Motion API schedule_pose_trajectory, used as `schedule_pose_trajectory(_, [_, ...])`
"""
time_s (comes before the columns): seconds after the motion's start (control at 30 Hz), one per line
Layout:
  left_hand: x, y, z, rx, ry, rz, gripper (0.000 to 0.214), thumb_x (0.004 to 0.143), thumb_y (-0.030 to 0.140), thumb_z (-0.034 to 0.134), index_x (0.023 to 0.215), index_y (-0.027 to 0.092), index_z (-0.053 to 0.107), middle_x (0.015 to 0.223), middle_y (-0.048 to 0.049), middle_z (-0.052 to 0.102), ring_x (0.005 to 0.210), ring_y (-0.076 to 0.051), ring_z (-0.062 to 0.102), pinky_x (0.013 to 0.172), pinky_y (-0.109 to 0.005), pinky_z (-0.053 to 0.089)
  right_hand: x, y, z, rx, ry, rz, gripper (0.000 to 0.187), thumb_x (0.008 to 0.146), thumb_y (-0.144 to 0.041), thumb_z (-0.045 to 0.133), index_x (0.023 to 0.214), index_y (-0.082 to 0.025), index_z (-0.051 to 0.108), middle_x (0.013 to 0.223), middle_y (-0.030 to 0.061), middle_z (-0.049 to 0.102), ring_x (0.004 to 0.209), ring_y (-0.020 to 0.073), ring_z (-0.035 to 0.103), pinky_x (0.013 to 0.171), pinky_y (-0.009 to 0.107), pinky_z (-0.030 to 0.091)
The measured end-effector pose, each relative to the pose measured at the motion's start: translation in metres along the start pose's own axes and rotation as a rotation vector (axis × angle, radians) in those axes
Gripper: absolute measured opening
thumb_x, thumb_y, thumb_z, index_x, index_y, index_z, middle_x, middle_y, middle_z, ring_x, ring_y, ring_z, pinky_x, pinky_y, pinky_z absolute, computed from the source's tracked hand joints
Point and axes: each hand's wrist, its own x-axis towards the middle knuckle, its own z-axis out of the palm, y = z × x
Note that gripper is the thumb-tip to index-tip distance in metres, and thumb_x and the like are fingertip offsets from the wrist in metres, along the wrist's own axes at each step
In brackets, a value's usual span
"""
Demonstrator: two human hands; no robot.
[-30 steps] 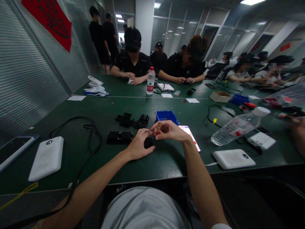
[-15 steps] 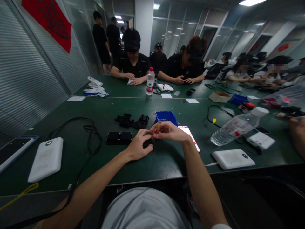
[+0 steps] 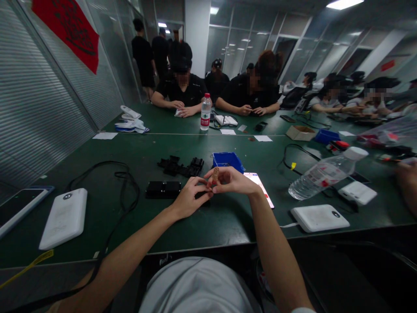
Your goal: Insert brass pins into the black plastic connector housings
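In my right hand point(image 3: 228, 179) I pinch a small screwdriver with a clear amber handle point(image 3: 215, 174), standing upright; its tip is hidden by my fingers. My left hand point(image 3: 190, 196) is closed just beside it, thumb and fingertips meeting near the screwdriver's lower end. What they pinch is too small to tell. Part of a small black piece point(image 3: 206, 202) shows beneath the left fingers. To the left lie a black rectangular case point(image 3: 163, 189) and black plastic frame parts point(image 3: 180, 166). A blue tray point(image 3: 228, 160) stands just beyond my right hand.
A lit phone point(image 3: 260, 187) lies by my right wrist. Farther right are a tilted water bottle point(image 3: 325, 174) and a white power bank point(image 3: 321, 218). Another white power bank point(image 3: 63, 217) and a black cable point(image 3: 125, 187) are at left. Co-workers sit across the green table point(image 3: 130, 226).
My left thumb has moved up toward the screwdriver's lower end, and less of the black piece shows. The screwdriver handle stands slightly lower and its clear amber part is more visible.
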Motion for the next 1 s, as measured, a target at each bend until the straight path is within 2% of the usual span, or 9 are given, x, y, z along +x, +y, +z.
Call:
schedule_pose_trajectory(0.17, [0.0009, -0.0004, 0.0000, -0.012, 0.006, 0.007, 0.011, 0.096, 0.028, 0.070, 0.099, 0.024, 0.080, 0.114, -0.0068, 0.068, 0.114, -0.025, 0.061, 0.103, -0.045, 0.053, 0.0016, 0.0021, 0.0007, 0.010, 0.018, 0.012, 0.033, 0.077, -0.024, 0.088, 0.105, -0.016, 0.073, 0.095, 0.0016, 0.071, 0.072, 0.0093, 0.061, 0.064, 0.021, 0.051])
schedule_pose_trajectory(0.33, [-0.0001, 0.0003, 0.0000, 0.003, -0.011, -0.006, 0.009, 0.093, 0.028, 0.074, 0.099, 0.024, 0.078, 0.113, -0.0063, 0.067, 0.114, -0.025, 0.061, 0.104, -0.045, 0.052, 0.0018, -0.0009, 0.0011, 0.019, 0.023, 0.015, 0.051, 0.074, -0.022, 0.089, 0.120, -0.016, 0.068, 0.081, -0.0026, 0.068, 0.069, 0.0100, 0.064, 0.062, 0.021, 0.050])
schedule_pose_trajectory(0.47, [-0.0017, 0.0010, -0.0006, 0.024, -0.034, -0.059, 0.043, 0.077, 0.028, 0.089, 0.115, 0.022, 0.070, 0.120, -0.0078, 0.064, 0.120, -0.028, 0.058, 0.108, -0.049, 0.051, 0.0002, -0.0038, -0.0001, -0.003, 0.034, 0.013, 0.055, 0.073, -0.020, 0.089, 0.124, -0.016, 0.066, 0.083, -0.0012, 0.072, 0.070, 0.0107, 0.066, 0.060, 0.020, 0.049])
schedule_pose_trajectory(0.53, [-0.0019, 0.0013, -0.0011, 0.042, -0.064, -0.074, 0.051, 0.073, 0.026, 0.090, 0.119, 0.022, 0.068, 0.122, -0.0080, 0.063, 0.122, -0.029, 0.057, 0.108, -0.049, 0.052, -0.0008, -0.0046, -0.0010, -0.005, 0.035, 0.020, 0.055, 0.074, -0.019, 0.089, 0.124, -0.016, 0.066, 0.084, -0.0003, 0.073, 0.072, 0.0115, 0.068, 0.061, 0.021, 0.050])
schedule_pose_trajectory(0.8, [-0.0022, 0.0055, -0.0017, 0.072, -0.098, -0.026, 0.030, 0.078, 0.026, 0.085, 0.107, 0.023, 0.076, 0.126, -0.0093, 0.064, 0.126, -0.031, 0.055, 0.112, -0.052, 0.050, -0.0035, -0.0023, -0.0020, 0.023, -0.004, 0.031, 0.047, 0.080, -0.022, 0.085, 0.122, -0.014, 0.066, 0.087, 0.0020, 0.075, 0.077, 0.0139, 0.073, 0.070, 0.025, 0.057])
schedule_pose_trajectory(1.0, [-0.0019, 0.0072, -0.0006, 0.042, -0.066, 0.017, 0.015, 0.090, 0.025, 0.073, 0.104, 0.023, 0.080, 0.123, -0.0094, 0.067, 0.125, -0.028, 0.057, 0.111, -0.050, 0.050, -0.0038, -0.0011, -0.0023, 0.021, -0.020, 0.029, 0.043, 0.084, -0.024, 0.083, 0.122, -0.013, 0.066, 0.090, 0.0041, 0.076, 0.076, 0.0133, 0.073, 0.070, 0.024, 0.057])
